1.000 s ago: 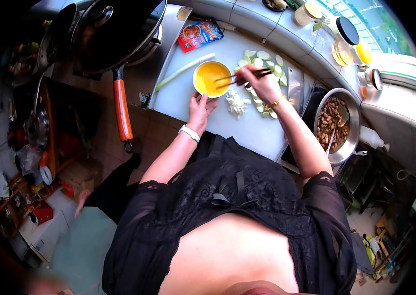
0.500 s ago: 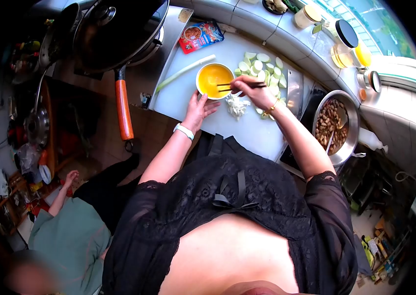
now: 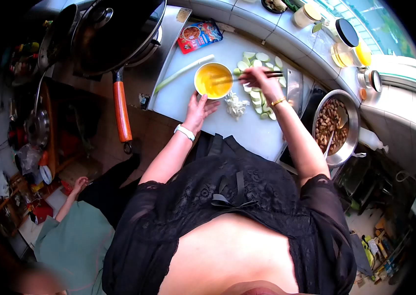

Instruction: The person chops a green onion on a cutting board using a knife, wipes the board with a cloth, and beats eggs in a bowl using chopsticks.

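My left hand (image 3: 200,112) steadies a small white bowl (image 3: 195,81) from its near side, fingertips against the wall. Yellow beaten egg (image 3: 214,77) fills much of it. In my right hand (image 3: 263,84) is a pair of dark chopsticks (image 3: 276,74), their tips blurred by motion over the egg. Both hands are above a white cutting board (image 3: 252,135). Beside the bowl lies a small pile of chopped white pieces (image 3: 236,106). Pale green vegetable slices (image 3: 259,102) lie partly under my right hand. A long pale green stalk (image 3: 184,73) rests left of the bowl.
A knife blade (image 3: 294,89) lies at the board's right. Beyond it stands a steel bowl (image 3: 355,118) of peanuts with a spoon. A red-blue packet (image 3: 200,37) lies behind. At left, a lidded pan's wooden handle (image 3: 122,110) juts out; another person (image 3: 72,233) is below.
My right hand has shifted slightly up, and the chopsticks have swung from distinct to blurred across the egg. My left hand stays on the bowl. The other person's hand has moved slightly right.
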Tool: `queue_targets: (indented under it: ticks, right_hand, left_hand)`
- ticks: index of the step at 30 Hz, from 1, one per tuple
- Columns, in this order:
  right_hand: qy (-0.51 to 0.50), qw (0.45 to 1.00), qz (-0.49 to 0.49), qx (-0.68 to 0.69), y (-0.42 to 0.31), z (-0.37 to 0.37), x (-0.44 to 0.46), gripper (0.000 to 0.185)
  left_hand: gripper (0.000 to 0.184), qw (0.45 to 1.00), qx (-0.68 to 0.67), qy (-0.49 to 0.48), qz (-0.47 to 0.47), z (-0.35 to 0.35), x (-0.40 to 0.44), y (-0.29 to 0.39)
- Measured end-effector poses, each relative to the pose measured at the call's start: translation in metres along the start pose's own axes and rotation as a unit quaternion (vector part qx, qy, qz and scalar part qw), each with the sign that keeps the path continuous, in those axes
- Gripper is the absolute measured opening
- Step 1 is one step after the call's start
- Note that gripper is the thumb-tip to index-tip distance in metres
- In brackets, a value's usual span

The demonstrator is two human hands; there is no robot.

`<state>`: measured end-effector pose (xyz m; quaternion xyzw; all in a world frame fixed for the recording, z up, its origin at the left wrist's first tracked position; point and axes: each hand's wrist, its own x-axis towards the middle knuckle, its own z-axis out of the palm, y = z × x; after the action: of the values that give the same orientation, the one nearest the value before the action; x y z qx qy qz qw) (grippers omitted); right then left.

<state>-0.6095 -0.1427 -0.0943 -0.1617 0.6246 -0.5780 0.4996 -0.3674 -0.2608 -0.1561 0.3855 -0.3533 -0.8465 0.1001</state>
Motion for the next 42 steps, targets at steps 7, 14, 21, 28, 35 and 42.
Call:
queue_targets:
  ticks: [7,14,21,28,35,42]
  right_hand:
    - [0.026,0.998,-0.054,0.027,0.008,-0.003,0.0,0.034]
    - [-0.018,1.0,-0.007,-0.019,0.016,-0.006,-0.001,0.032]
    - [-0.011,0.998,-0.052,-0.039,0.009,0.006,0.0,0.033]
    - [-0.037,0.995,-0.041,-0.081,0.026,0.002,-0.001,0.034]
    - [-0.059,0.998,-0.005,-0.037,0.024,0.017,-0.01,0.034]
    - [-0.019,0.996,-0.038,-0.082,0.024,0.019,-0.011,0.027]
  left_hand:
    - [0.063,1.0,0.004,0.007,-0.003,0.0,0.001,-0.001]
    - [0.052,1.0,0.014,0.018,0.006,0.002,-0.001,-0.002]
    - [0.052,1.0,0.011,0.019,0.007,0.002,-0.002,0.0]
    - [0.052,1.0,0.016,0.02,0.009,-0.001,0.001,-0.004]
    - [0.054,1.0,0.013,0.017,0.011,0.005,-0.003,-0.001]
    - [0.062,1.0,0.013,0.015,0.01,0.002,0.0,-0.002]
